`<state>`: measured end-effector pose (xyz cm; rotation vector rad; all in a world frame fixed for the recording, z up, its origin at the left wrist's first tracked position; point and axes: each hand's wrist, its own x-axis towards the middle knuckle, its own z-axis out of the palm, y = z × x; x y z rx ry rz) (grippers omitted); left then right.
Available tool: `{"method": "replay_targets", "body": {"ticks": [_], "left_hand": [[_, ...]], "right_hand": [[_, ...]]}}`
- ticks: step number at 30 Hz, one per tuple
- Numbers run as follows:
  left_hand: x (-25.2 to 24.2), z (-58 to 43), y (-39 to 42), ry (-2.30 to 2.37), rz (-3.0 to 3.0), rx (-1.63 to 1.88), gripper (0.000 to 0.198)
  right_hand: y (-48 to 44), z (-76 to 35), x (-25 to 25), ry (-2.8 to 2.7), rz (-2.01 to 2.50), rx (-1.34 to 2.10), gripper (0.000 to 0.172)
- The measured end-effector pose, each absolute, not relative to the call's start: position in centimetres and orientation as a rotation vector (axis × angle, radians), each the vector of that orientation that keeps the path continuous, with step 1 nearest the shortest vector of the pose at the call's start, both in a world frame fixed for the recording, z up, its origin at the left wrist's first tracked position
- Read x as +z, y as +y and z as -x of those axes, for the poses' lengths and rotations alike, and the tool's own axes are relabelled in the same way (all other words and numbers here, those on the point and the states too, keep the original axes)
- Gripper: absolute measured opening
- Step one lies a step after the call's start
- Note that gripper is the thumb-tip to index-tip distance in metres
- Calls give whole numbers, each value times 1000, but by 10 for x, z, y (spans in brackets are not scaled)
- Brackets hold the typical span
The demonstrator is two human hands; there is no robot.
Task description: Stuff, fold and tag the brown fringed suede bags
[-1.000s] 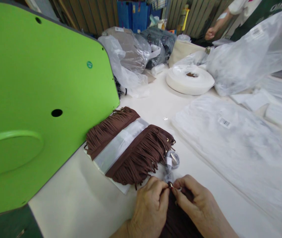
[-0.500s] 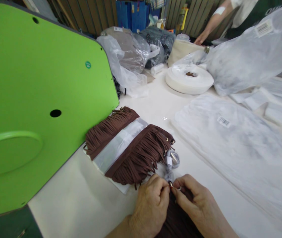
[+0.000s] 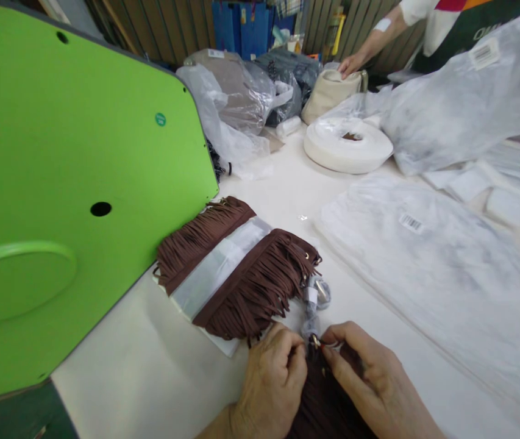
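Observation:
Between my hands lies a dark brown fringed bag [image 3: 328, 402], close to me and partly hidden by them. A gold-coloured metal clasp [image 3: 315, 341] shows at its top, joined to a grey plastic-wrapped strap [image 3: 311, 320]. My left hand [image 3: 273, 381] is closed in a pinch just left of the clasp; what its fingertips hold is hidden. On the other side, my right hand [image 3: 369, 372] pinches a thin white cord [image 3: 334, 345] by the clasp, with a small red spot at the fingertips. Beyond them lie two brown fringed pieces [image 3: 250, 286] with a clear plastic strip [image 3: 223, 265] between.
A bright green board [image 3: 81, 152] stands along the left. Behind are a white tape roll [image 3: 333, 152], plastic-wrapped bags [image 3: 236, 91] and a beige bag [image 3: 328, 97] held by a co-worker's hand [image 3: 353, 63]. Clear plastic bags [image 3: 424, 262] cover the right.
My fingertips have parted slightly at the clasp, the left hand shifting left and the right hand a little right. The co-worker's hand has moved left onto the beige bag, which has changed its tilt.

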<state>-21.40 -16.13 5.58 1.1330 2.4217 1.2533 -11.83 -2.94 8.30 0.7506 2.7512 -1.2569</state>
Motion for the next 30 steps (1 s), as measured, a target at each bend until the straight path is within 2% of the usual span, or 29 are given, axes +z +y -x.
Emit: {"method": "replay_targets", "body": {"ticks": [16,26,30], "left_hand": [[60,212,-149,2223,-807,1180,18],[52,207,-156,2556,-1159,1157,20],[56,210,-166,2635,-1257,1125,22]], "right_hand": [[-31,120,73,2788,-679,-1272,23],[-31,118,81,2846,-719,-1219,19],[-32,118,84,2965,-677,-1307,15]]}}
